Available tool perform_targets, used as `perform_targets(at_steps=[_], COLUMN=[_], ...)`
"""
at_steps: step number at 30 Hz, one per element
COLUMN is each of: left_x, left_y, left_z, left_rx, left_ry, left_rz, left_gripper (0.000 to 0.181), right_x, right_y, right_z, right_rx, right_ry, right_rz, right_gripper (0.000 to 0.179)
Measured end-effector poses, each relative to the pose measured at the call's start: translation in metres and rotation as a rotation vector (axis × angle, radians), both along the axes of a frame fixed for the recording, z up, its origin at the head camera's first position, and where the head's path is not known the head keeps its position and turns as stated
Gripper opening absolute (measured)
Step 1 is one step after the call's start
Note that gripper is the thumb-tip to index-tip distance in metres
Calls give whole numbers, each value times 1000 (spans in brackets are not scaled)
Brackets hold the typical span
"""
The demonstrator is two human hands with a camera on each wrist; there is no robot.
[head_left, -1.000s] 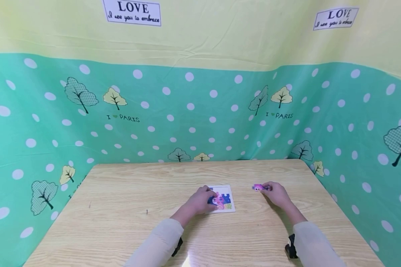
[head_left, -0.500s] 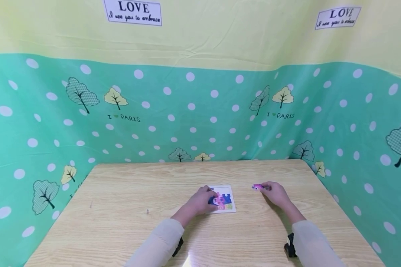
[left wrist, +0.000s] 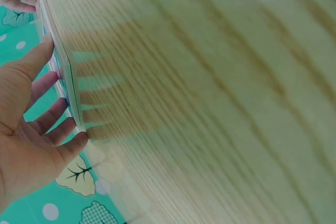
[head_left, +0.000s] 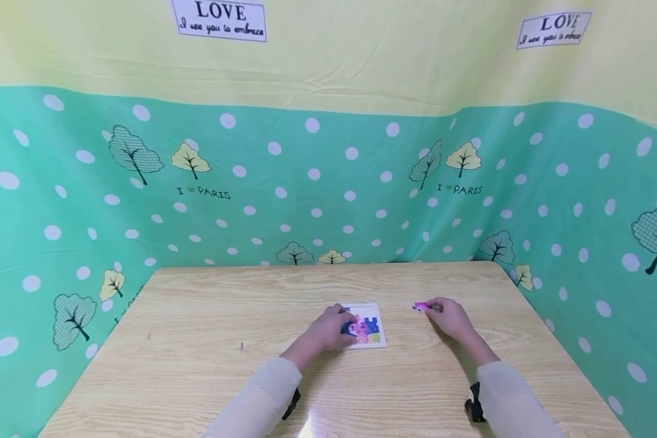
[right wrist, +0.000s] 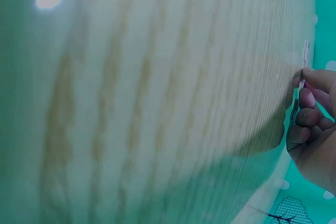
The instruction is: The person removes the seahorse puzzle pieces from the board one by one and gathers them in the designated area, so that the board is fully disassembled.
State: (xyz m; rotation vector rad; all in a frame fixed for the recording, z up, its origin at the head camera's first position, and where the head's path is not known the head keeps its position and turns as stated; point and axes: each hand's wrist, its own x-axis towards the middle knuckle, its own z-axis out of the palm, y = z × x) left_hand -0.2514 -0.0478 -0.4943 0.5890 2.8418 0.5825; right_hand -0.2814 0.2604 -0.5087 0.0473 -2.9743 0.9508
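Note:
A small white-framed jigsaw puzzle (head_left: 382,331) lies on the table, with pink and blue pieces in it and a bare white patch at its upper part. Resting on its left side is my left hand (head_left: 326,330); in the left wrist view the spread fingertips touch the board's top and edge. To the right, my right hand (head_left: 450,316) pinches a pink puzzle piece (head_left: 420,306) with an eye printed on it, just above the tabletop. In the right wrist view, a second thin dark piece (right wrist: 294,113) shows by the curled fingers.
A light wood-grain table (head_left: 197,377) spreads under both hands. Green and yellow patterned cloth (head_left: 317,188) hangs behind and at the sides. A small dark mark (head_left: 241,346) shows on the table at left. Black wrist bands sit below both sleeves.
The puzzle piece in my right hand has turned slightly, showing less of its dark part. My left hand stays on the board.

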Motion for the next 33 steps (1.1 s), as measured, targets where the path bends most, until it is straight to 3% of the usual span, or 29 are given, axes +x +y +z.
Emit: perform_targets(at_steps=[33], left_x=[-2], left_y=[-1], left_z=[-2], left_rx=[-12], left_ry=[35], left_rz=[-24], left_gripper=[51], right_x=[3], right_y=[1], right_z=[2], right_rx=[-16], right_ry=[-4], right_rz=[-9], right_gripper=[31])
